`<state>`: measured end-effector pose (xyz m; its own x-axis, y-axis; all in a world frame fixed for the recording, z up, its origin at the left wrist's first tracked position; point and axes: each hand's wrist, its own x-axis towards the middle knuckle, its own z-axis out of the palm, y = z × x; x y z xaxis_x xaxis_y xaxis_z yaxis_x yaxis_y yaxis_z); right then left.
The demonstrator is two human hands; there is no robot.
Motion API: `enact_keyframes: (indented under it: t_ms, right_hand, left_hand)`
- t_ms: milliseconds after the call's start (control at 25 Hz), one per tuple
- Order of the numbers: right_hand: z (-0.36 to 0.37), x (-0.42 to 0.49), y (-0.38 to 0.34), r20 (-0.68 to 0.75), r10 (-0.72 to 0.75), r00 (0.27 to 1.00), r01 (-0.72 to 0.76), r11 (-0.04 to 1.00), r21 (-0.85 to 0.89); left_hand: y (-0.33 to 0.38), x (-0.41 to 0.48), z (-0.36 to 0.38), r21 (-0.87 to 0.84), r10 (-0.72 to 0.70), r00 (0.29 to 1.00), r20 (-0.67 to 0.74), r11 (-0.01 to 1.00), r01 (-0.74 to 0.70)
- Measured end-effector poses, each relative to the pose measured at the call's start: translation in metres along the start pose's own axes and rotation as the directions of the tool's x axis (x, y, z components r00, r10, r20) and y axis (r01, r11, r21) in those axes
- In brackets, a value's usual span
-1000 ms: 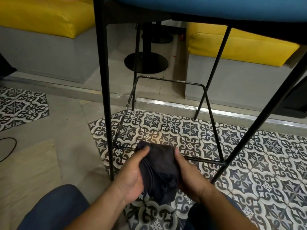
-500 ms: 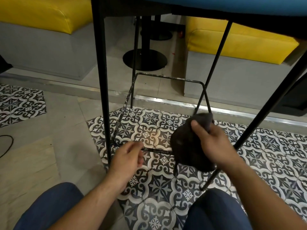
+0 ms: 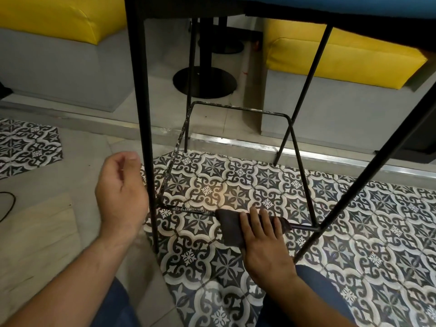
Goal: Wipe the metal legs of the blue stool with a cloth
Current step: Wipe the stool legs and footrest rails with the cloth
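At the far left a black cable (image 3: pixel 9 204) curves across the pale floor, and a patch of black-and-white patterned tiles (image 3: pixel 28 147) lies behind it. The left hand (image 3: pixel 120 192) hangs loosely curled and holding nothing, just left of the blue stool's near left leg (image 3: pixel 145 119), a thick black metal post; whether the hand touches the post cannot be told. Behind that leg a yellow bench cushion (image 3: pixel 59 17) sits on a grey base. Low between the near legs runs the front footrest bar (image 3: pixel 186 208), its paint chipped and scuffed. The dark cloth (image 3: pixel 232 228) is draped over this bar towards its right half, and the right hand (image 3: pixel 264 241) presses down on it, fingers (image 3: pixel 256 219) spread over the fabric and curling across the bar. Further back stands a round black table base (image 3: pixel 205 83). To the right, the near right leg (image 3: pixel 368 187) slants down past a second yellow cushion (image 3: pixel 342 57). No writing or brand is readable anywhere.
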<state>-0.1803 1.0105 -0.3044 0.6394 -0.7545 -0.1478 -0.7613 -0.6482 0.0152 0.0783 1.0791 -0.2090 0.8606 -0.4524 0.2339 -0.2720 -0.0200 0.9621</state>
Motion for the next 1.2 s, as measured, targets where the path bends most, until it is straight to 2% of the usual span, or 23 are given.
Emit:
enact_keyframes:
  t_ms: [120,280,400,640,680,760,840,880,1040,1120,1200]
  right_hand:
    - [-0.014,0.007,0.008,0.008,-0.087,0.996,0.088,0.993,-0.084]
    - [-0.040,0.045,0.029,0.059,-0.317,0.947,0.322,0.939,-0.125]
    - [-0.031,0.063,0.035,0.143,-0.350,0.926,0.359,0.932,-0.045]
    - [-0.001,0.064,0.037,-0.040,-0.374,0.927,0.372,0.927,-0.040]
    - [0.002,0.062,0.033,-0.081,-0.354,0.932,0.351,0.935,-0.046]
    - [0.008,0.059,0.023,-0.212,-0.193,0.958,0.206,0.978,0.042]
    - [0.009,0.055,0.014,-0.284,-0.055,0.957,0.097,0.986,0.134]
    - [0.009,0.053,0.011,-0.277,-0.080,0.958,0.115,0.987,0.111]
    - [0.005,0.046,0.031,-0.092,-0.425,0.900,0.417,0.904,-0.096]
    - [-0.003,0.055,0.041,0.022,-0.516,0.856,0.515,0.850,-0.106]
    - [-0.008,0.072,0.036,0.106,-0.527,0.843,0.536,0.840,-0.086]
  left_hand:
    - [0.002,0.011,0.000,0.018,0.068,0.998,-0.013,0.998,-0.067]
    - [0.011,0.022,0.003,0.040,0.081,0.997,-0.019,0.996,-0.080]
    - [0.016,0.028,0.003,0.048,0.092,0.996,0.017,0.995,-0.093]
    - [0.018,0.027,0.007,0.090,0.174,0.976,0.127,0.978,-0.186]
    - [0.019,0.026,0.008,0.081,0.186,0.972,0.146,0.977,-0.199]
    - [0.024,0.026,0.011,0.048,0.197,0.962,0.191,0.977,-0.210]
    - [0.029,0.027,0.015,0.023,0.181,0.956,0.229,0.981,-0.192]
    - [0.031,0.028,0.016,0.022,0.165,0.956,0.244,0.984,-0.175]
    - [0.028,0.033,0.015,0.080,0.203,0.947,0.248,0.970,-0.228]
    - [0.028,0.034,0.013,0.111,0.224,0.943,0.245,0.960,-0.257]
    - [0.029,0.035,0.012,0.127,0.231,0.943,0.241,0.955,-0.266]
